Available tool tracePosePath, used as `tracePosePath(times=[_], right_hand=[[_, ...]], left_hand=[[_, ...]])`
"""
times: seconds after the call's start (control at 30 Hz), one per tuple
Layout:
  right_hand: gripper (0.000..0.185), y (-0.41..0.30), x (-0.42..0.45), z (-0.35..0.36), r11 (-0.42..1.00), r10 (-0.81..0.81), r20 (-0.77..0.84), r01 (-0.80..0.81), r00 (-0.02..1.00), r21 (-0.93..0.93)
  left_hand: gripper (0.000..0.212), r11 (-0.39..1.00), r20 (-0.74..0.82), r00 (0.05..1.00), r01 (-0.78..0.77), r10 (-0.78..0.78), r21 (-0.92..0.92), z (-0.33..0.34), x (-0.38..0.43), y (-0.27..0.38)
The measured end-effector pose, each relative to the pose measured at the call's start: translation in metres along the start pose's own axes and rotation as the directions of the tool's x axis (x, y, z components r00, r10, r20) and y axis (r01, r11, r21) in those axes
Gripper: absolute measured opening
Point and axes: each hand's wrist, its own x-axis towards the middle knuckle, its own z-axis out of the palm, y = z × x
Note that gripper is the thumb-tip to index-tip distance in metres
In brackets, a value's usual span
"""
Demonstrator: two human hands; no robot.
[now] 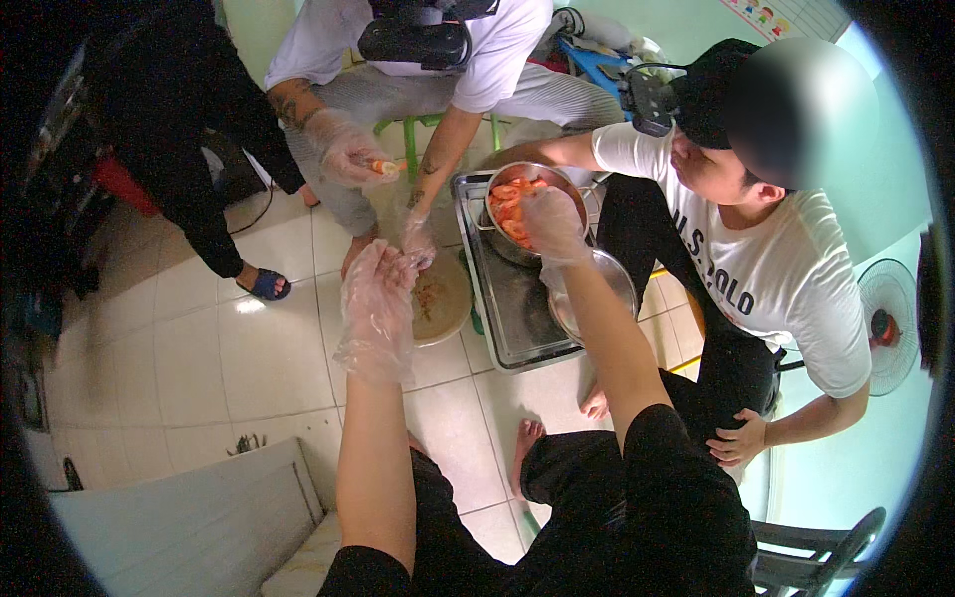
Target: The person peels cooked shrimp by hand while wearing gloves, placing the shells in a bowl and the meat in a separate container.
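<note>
My right hand (553, 224), in a clear plastic glove, reaches into a metal pot (574, 195) of orange-red cooked shrimp (512, 205); its fingertips are hard to make out among them. My left hand (380, 287), gloved too, is raised over the near side of a round pale basin (444, 298) with small scraps in it; whether it holds anything is unclear. The pot stands on the far part of a rectangular metal tray (515, 328). Beside it, a round metal bowl or lid (597, 291) lies at the tray's right edge.
Opposite, a person's gloved hand (351, 153) holds a shrimp (384, 167), their other hand (419, 242) near my left. At right sits a person in a white T-shirt (776, 291). Someone in dark trousers stands at left. A fan (888, 328) and dark chair (813, 552) are at right.
</note>
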Motion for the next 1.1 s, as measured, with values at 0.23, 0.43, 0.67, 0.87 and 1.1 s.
tracePosePath(times=[0.23,0.43,0.67,0.87,1.1], right_hand=[[0.038,-0.014,0.014,-0.006,0.564,0.532,0.143,-0.475,0.835,0.675],[0.033,-0.011,0.013,0.031,0.768,0.436,-0.049,-0.343,0.899,0.541],[0.017,-0.024,0.009,0.012,0.678,0.353,0.022,-0.272,0.935,0.682],[0.015,-0.024,0.005,-0.01,0.947,0.161,-0.143,-0.111,0.977,0.303],[0.024,-0.097,-0.004,0.005,0.111,0.353,0.135,-0.185,0.926,0.977]], left_hand=[[0.011,0.999,0.01,1.0,0.005,-0.004,-0.042,-0.003,0.0,-0.001],[0.012,0.999,0.041,0.999,0.0,0.002,-0.047,-0.011,0.004,-0.007],[0.017,1.0,0.013,1.0,-0.016,0.016,-0.001,-0.014,-0.012,0.003],[0.016,1.0,0.018,1.0,0.012,-0.013,0.008,-0.016,-0.001,0.002],[0.015,0.997,0.026,0.997,0.071,-0.072,0.025,-0.02,0.019,-0.008]])
